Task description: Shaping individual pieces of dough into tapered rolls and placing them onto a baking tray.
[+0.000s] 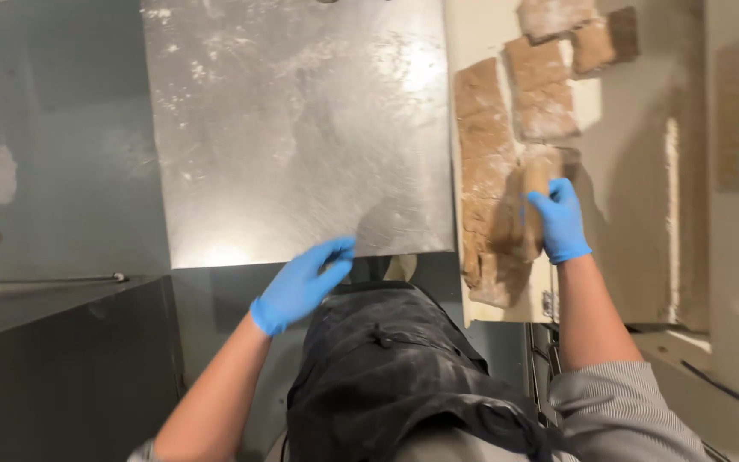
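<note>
A floured steel table [301, 128] fills the centre; a pale board [635, 171] adjoins its right edge. I see brown dough slabs [485, 162] lying on the board. My right hand [559, 221], gloved blue, closes on a dough piece [537, 184] lifted above the slabs. My left hand [305, 282] hangs spread and empty by the table's near edge. Handling judgement: the dough looks soft, floury and prone to sag; support it from beneath, near mid-length.

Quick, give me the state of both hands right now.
Left hand: open, holding nothing, at the near edge of the steel table.
Right hand: closed on a floury brown dough piece.
</note>
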